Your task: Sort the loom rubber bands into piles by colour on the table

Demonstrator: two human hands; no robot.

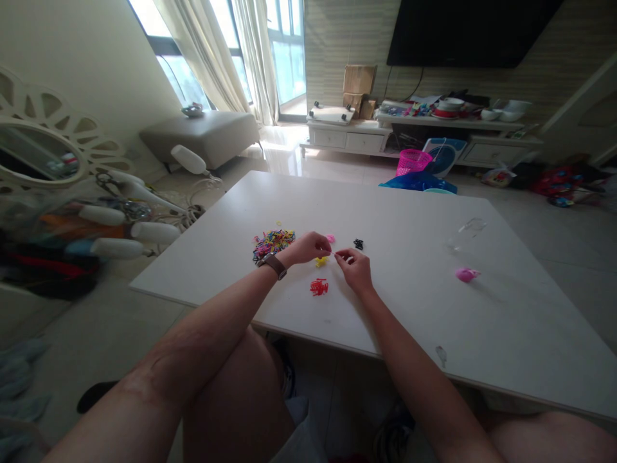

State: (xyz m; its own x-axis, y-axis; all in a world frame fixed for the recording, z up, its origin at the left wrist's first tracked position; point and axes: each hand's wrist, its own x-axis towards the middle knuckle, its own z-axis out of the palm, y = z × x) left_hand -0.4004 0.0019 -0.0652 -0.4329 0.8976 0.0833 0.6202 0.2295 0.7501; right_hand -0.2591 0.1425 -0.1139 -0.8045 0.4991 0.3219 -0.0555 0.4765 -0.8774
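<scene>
My left hand point(313, 247), with a watch point(273, 265) on its wrist, and my right hand point(354, 267) meet fingertip to fingertip above the white table point(409, 238). Both are closed in a pinch; something tiny and pale shows between them, too small to name. A mixed pile of small colourful pieces point(274, 244) lies left of my left hand. Small heaps surround the hands: pink pieces point(330, 238) behind, yellow pieces point(321, 262) under the left fingers, red pieces point(319, 287) nearer me, and black pieces point(358, 244) behind my right hand.
On the table's right stand a clear container point(468, 234) and a pink object point(467, 275). A small clear item point(441, 355) lies by the front edge. White lamp parts point(154, 231) stand beside the left edge. Beyond the far edge are a pink basket point(412, 162) and blue plastic point(417, 181).
</scene>
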